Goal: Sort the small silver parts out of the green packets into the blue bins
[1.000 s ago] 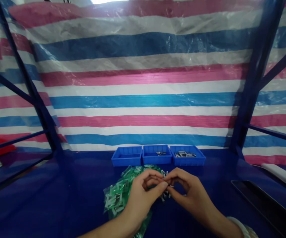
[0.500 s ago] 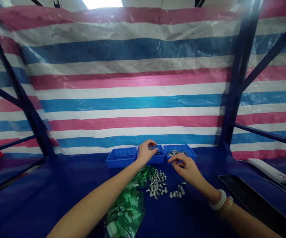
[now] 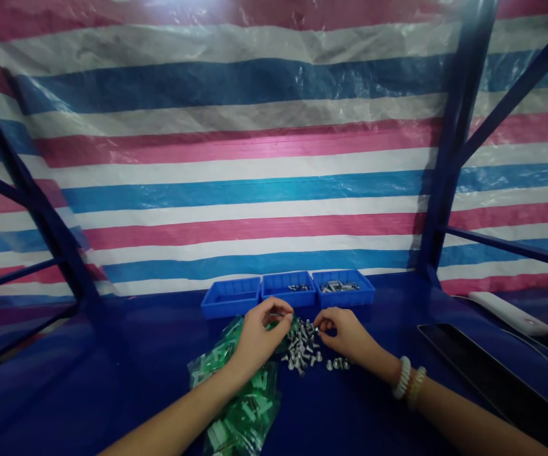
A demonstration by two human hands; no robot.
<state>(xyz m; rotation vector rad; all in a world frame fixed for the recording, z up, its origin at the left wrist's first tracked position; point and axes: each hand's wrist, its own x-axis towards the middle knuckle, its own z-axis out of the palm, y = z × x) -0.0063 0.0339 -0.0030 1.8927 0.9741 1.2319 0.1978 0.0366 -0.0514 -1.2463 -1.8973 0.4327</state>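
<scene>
A pile of short silver bolts lies on the blue table, with a small group of bolts to its right. My right hand is closed in a pinch at the pile's right edge, a shiny bolt at its fingertips. Over the pile's far left side, my left hand has thumb and fingertips brought together; whatever they hold is too small to make out. Beneath and beside my left forearm lie green-tinted clear plastic bags with pale parts inside.
Three blue bins stand in a row behind the pile: the left bin, the middle bin with a few bolts, the right bin with more metal pieces. A black flat device and white power strip lie at right.
My left hand has come back from the middle bin to the near side, over the bags and pile. My right hand has moved from before the right bin down-left to the bolts. The view has tilted down.
</scene>
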